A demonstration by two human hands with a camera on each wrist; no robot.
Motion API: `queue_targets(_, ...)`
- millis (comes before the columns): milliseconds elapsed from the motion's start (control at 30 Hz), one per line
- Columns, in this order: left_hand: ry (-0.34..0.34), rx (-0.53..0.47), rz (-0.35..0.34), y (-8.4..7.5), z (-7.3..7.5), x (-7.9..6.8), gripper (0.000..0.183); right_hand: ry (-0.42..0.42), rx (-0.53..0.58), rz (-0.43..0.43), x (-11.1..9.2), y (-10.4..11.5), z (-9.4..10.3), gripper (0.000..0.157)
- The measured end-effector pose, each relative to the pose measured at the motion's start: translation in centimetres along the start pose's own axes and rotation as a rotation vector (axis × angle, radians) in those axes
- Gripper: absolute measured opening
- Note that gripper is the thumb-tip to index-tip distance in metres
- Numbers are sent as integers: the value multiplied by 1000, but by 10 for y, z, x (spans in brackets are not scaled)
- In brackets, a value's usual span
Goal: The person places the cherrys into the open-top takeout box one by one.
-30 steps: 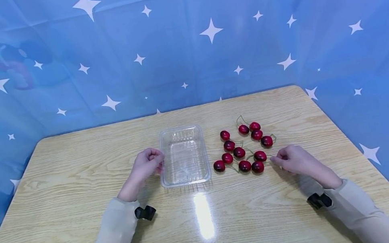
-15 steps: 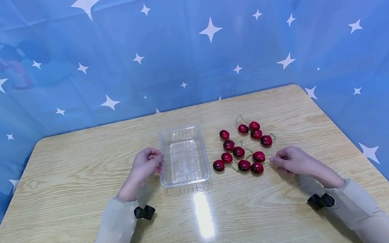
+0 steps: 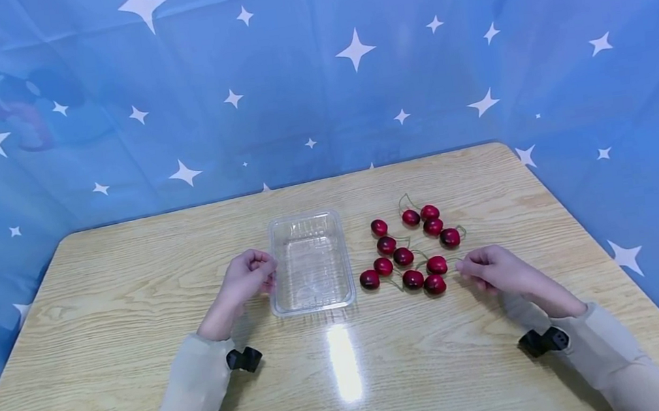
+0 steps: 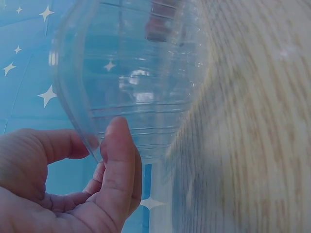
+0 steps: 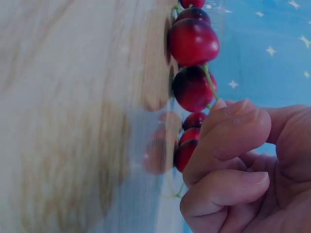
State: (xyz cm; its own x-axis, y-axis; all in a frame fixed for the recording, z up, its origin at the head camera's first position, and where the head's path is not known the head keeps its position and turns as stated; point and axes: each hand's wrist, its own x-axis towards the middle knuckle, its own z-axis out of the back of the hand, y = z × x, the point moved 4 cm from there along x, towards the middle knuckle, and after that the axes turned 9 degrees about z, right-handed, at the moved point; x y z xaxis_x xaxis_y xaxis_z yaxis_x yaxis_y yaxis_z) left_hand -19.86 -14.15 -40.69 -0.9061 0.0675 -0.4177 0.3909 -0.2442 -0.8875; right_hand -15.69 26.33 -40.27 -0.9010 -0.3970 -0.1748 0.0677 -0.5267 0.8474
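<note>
A clear plastic container stands on the table, and my left hand pinches its left rim. In the left wrist view, the thumb and fingers of the left hand meet at that thin rim. To the right of the container lie several dark red cherries with green stems. My right hand is just right of the group, fingers curled. In the right wrist view, a green stem runs from the nearer cherry to the pinched thumb and fingertip of the right hand.
The light wooden table has a rounded back edge. A blue cloth with white stars hangs behind and beside it. A bright light reflection shows in front of the container. Black wrist cameras sit on both sleeves.
The cherry nearest my right hand has shifted slightly left, while that hand stays almost in place. The left hand and container hold still. The head view has drifted a little.
</note>
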Motion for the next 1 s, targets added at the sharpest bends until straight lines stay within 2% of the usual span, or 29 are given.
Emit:
queue_targets(733, -5, 6, 2, 1, 2, 0, 15, -55, 122, 61, 2, 17, -2, 37)
queue_targets(1000, -2, 6, -8, 0, 1, 1, 15, -67, 110, 81, 7, 27, -4, 37)
